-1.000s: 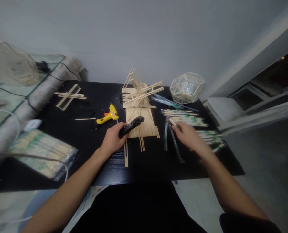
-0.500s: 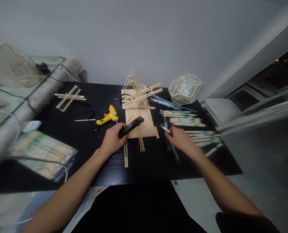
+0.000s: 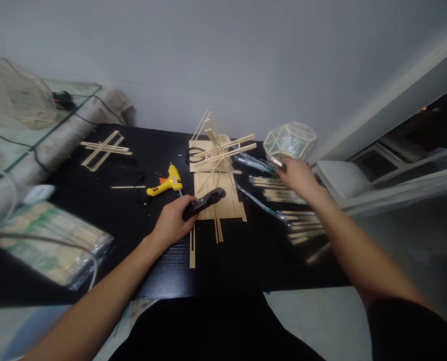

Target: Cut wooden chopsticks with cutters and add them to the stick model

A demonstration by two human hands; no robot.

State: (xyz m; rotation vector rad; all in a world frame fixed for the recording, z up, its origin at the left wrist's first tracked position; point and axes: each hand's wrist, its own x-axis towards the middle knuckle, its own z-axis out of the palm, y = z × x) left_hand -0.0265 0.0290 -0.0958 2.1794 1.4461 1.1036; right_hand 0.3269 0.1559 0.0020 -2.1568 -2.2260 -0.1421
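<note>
My left hand (image 3: 173, 220) is closed around a black hand tool (image 3: 206, 203) with a hooked end, held over the front of a flat panel of wooden sticks (image 3: 229, 200). My right hand (image 3: 298, 175) reaches to the back right, its fingers pinched on a small silvery-tipped object (image 3: 278, 162) whose kind I cannot make out. Below that hand are bundles of chopsticks (image 3: 279, 194) with green-marked wrappers. A clear plastic wrapper (image 3: 263, 205) lies slantwise beside the panel. On the panel's far part stands a stick-built structure (image 3: 223, 148).
A yellow glue gun (image 3: 166, 181) lies left of the panel. Crossed stick frames (image 3: 105, 149) are at the back left, near a packed bundle of chopsticks (image 3: 52, 240). A faceted stick-frame ball (image 3: 291, 140) stands by the wall. A cable (image 3: 57, 238) crosses the left side.
My right hand has moved away from me and to the right, to beside the faceted ball. The plastic wrapper near it now lies on the table. My left hand still holds the black tool.
</note>
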